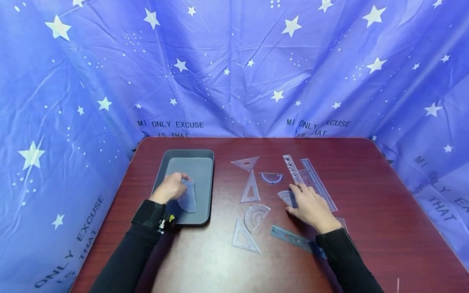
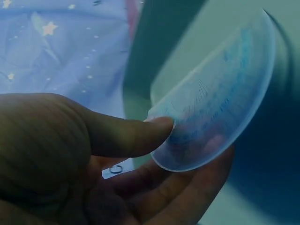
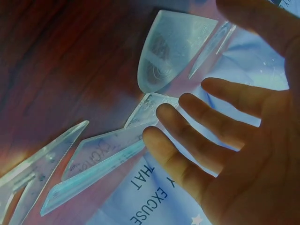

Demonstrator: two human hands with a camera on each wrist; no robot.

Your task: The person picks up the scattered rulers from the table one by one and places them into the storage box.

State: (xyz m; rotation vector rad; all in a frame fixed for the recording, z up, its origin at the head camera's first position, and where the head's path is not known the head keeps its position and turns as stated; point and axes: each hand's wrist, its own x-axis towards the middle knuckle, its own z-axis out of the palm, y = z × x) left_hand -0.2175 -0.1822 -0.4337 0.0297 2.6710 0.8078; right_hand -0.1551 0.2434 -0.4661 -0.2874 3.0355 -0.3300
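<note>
Grey tray [image 1: 203, 173]: rectangular, shallow, raised rim, set between nine and ten o'clock on the red-brown table [image 1: 216, 252]. Inside its rim is a half-round protractor [image 1: 188, 199], slightly toward six o'clock of the tray's centre. The left hand [image 1: 171, 189], entering from eight o'clock, pinches this piece between thumb and fingers; whether its lower edge touches the tray floor cannot be told. The piece is clear plastic with a smooth curved rim, a blue printed scale following the curve and fine lines fanning from the straight edge. In the head view the straight edge faces three o'clock and the curve eight o'clock; the left wrist view shows it tilted. The right hand [image 1: 313, 208], at three o'clock on the table, has its fingers extended and spread, partly covering a second clear protractor [image 1: 285, 197]; contact cannot be confirmed. A blue ruler [image 1: 291, 237] lies at seven o'clock of that hand.
</note>
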